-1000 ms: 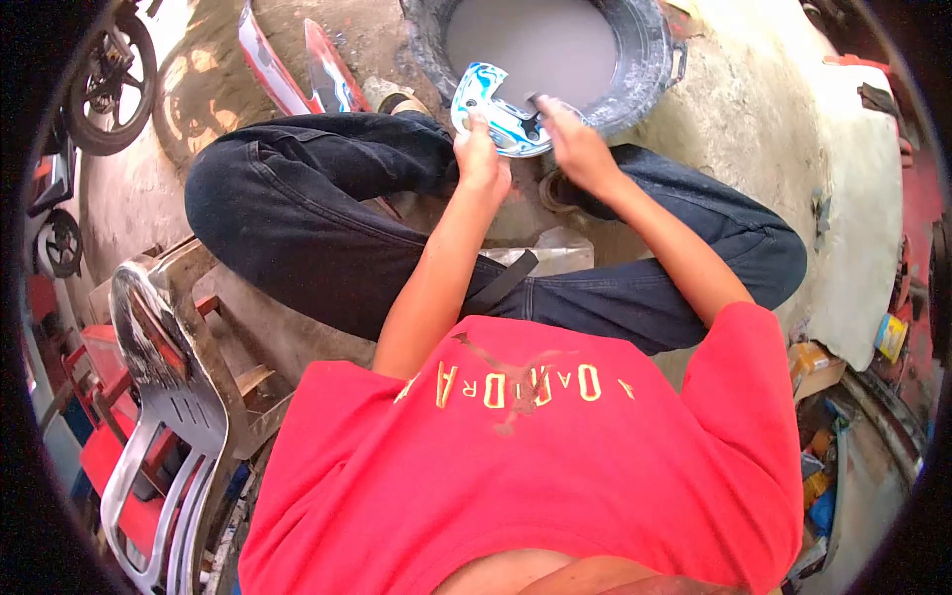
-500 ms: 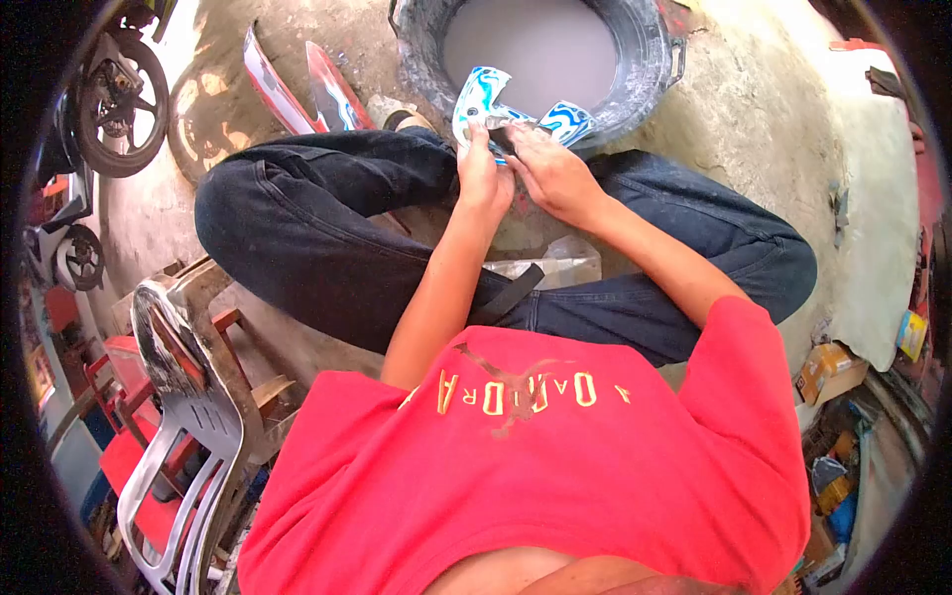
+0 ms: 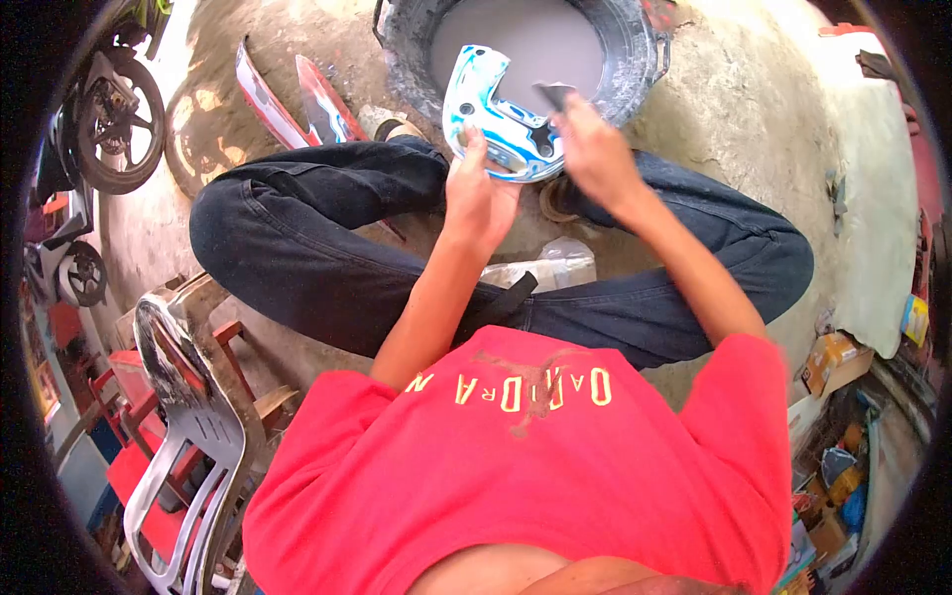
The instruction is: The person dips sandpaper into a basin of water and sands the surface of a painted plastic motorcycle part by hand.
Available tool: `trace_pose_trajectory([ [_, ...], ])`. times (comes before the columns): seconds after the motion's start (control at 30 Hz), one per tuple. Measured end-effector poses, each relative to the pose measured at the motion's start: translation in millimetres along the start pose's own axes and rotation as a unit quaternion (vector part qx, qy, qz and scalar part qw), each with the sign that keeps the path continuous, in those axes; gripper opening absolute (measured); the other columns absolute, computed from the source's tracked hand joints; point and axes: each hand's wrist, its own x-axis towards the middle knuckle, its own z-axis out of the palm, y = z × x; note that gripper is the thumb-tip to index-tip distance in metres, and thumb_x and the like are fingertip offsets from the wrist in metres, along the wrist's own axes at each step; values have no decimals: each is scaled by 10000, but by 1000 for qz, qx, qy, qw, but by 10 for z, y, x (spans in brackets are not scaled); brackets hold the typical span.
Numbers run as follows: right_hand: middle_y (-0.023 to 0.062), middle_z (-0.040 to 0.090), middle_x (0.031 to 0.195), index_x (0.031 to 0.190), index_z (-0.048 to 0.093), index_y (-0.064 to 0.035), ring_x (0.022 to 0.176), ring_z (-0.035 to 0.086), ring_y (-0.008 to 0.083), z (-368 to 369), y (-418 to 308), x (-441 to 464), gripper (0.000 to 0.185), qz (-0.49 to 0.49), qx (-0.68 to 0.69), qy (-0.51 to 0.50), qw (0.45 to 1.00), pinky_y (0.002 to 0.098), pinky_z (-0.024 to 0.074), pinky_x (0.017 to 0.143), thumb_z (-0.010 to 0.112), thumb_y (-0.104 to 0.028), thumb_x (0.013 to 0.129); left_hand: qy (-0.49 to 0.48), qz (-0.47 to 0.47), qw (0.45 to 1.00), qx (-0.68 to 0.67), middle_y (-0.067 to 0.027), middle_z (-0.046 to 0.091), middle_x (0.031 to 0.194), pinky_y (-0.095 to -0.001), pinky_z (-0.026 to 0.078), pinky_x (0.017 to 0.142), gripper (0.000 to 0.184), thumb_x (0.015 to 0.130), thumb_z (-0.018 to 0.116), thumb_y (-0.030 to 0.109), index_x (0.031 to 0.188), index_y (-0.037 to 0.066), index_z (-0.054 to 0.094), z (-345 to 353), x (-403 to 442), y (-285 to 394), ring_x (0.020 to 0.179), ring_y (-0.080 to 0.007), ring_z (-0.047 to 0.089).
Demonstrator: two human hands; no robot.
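Note:
My left hand (image 3: 480,196) grips a curved white-and-blue plastic motorcycle panel (image 3: 508,124) by its near edge, thumb on top. The panel has an L-like outline, a round hole and a dark cut-out. Just right of it, my right hand (image 3: 598,151), a little blurred, pinches a thin dark piece that looks like sandpaper (image 3: 555,95). The piece is raised off the panel, near its right end. Beyond both hands stands a black tub (image 3: 405,61) of cloudy greyish water (image 3: 516,35), partly overlapped by the panel.
Two red-and-white panels (image 3: 327,104) lie on the concrete floor at the left. A grey plastic chair (image 3: 198,416) stands at lower left, and motorcycle wheels (image 3: 121,124) show at the far left. A cardboard box (image 3: 835,365) sits at the right. My crossed legs surround a clear plastic bag (image 3: 567,263).
My right hand has lifted off the panel and moved right with the dark piece. The panel has turned to show more of its face, held by my left hand alone.

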Motion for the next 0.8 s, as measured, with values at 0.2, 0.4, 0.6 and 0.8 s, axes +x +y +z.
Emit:
trace_pose_trajectory([
  [0.2, 250, 552, 1353, 1326, 527, 56, 1278, 528, 372, 2, -348, 1, 416, -121, 75, 26, 989, 442, 413, 1084, 519, -94, 938, 46, 18, 999, 13, -128, 504, 1405, -494, 377, 1121, 413, 1092, 326, 321, 1410, 72, 406, 20, -65, 114, 1296, -277, 496],
  [0.4, 249, 526, 1394, 1338, 511, 83, 1289, 513, 384, 58, -428, -186, 440, -194, 68, 16, 979, 420, 414, 1087, 544, -98, 939, 19, 2, 1000, -20, -129, 504, 1406, -491, 377, 1122, 408, 1093, 317, 319, 1402, 74, 419, -119, -12, 30, 1292, -273, 499],
  [0.6, 270, 591, 1268, 1282, 547, 75, 1177, 584, 379, 109, -93, 102, 392, -45, 61, 76, 994, 438, 448, 1035, 531, -142, 956, 33, 21, 999, -38, -145, 520, 1371, -488, 381, 1120, 410, 1094, 309, 309, 1401, 51, 395, -35, 16, -6, 1266, -281, 517],
  [0.8, 276, 594, 1268, 1262, 561, 57, 1188, 583, 382, 33, -312, 28, 384, -161, 82, 48, 982, 443, 464, 1017, 534, -164, 949, 10, 23, 1000, -3, -133, 545, 1342, -480, 421, 1079, 388, 1092, 339, 287, 1392, 49, 403, -226, 80, 9, 1242, -272, 539],
])
